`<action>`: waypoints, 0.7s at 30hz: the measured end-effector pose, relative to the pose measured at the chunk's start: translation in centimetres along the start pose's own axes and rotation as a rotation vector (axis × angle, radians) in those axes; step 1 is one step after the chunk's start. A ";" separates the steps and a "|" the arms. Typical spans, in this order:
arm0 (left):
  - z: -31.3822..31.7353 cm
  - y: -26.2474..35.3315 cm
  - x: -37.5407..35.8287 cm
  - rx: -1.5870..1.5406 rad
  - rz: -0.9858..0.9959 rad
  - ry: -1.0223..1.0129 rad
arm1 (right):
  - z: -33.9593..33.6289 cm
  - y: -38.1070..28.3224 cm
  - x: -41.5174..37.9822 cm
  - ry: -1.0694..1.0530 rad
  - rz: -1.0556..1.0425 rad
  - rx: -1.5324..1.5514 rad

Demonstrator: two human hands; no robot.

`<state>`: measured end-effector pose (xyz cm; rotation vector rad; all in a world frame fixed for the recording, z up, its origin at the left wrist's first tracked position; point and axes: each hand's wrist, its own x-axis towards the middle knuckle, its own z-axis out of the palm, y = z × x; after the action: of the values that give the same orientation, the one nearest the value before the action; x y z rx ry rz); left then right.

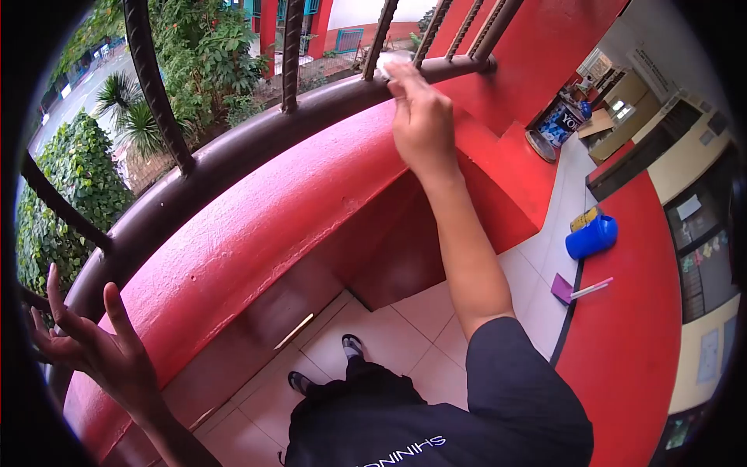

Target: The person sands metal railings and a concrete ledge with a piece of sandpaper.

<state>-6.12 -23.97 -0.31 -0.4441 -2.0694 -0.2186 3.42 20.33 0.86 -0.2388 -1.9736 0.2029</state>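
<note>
My right hand (424,121) reaches far forward to the dark metal railing (241,131). Its fingers are closed on a small crumpled white cloth (395,61), slightly blurred, which it holds at the foot of one twisted upright bar (380,39). Fingers and cloth hide part of the rail there; whether the white piece is fabric or tissue is hard to tell. At the lower left, my left hand (113,354) is raised beside the railing with its fingers spread and nothing in it. Below the rail runs a rounded red ledge (233,206).
A red wall (537,54) bounds the railing's far end. On the right, a blue container (591,237) and a purple dustpan (562,289) are near a red wall base (630,288). Tiled floor (412,319) lies underfoot; plants (198,62) grow beyond the bars.
</note>
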 end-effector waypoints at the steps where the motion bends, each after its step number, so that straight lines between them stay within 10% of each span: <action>1: 0.4 0.2 -0.1 -0.074 -0.003 0.073 | 0.2 -0.7 -0.5 -0.013 -0.084 -0.009; 10: -0.1 -0.4 0.0 0.003 0.088 -0.055 | -1.4 -1.3 0.5 -0.114 -0.149 0.029; 12: -0.3 0.4 -0.7 0.143 -0.136 -0.089 | -2.1 0.1 1.9 -0.213 0.083 0.061; 16: 1.2 1.6 -1.0 -0.358 0.012 0.336 | -1.9 -1.0 -0.8 -0.113 -0.128 0.076; 21: -0.6 10.5 3.0 -0.483 0.217 -0.088 | -1.5 1.2 1.3 -0.185 -0.068 0.055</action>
<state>-2.83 -13.87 2.37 -0.9798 -2.0266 -0.5817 4.34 21.86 2.32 -0.1200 -2.1526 0.2420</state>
